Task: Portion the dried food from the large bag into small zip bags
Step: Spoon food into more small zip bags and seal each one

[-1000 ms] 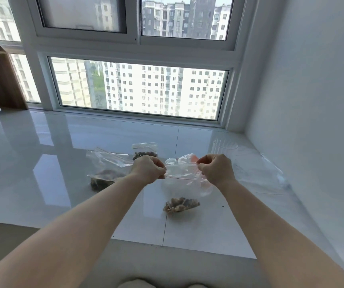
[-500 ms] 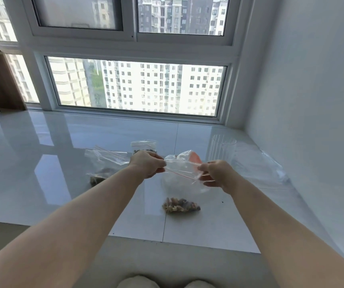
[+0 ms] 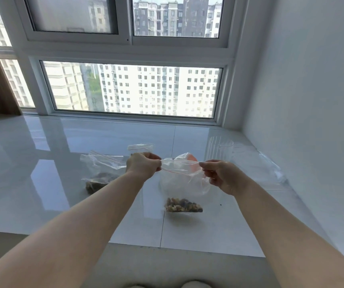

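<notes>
Both forearms are bare from the frame's lower edge to the wrists, with no sleeve in view. The left hand (image 3: 144, 166) and the right hand (image 3: 222, 176) wear no gloves, and the short fingernails of the right hand look plain and unpainted.

A high-rise flat, by the look of it — a glossy tiled sill (image 3: 84, 163) under wide windows (image 3: 133, 90) (apartment towers (image 3: 156, 90) fill the glass), plain white wall (image 3: 302, 100) beside.
</notes>
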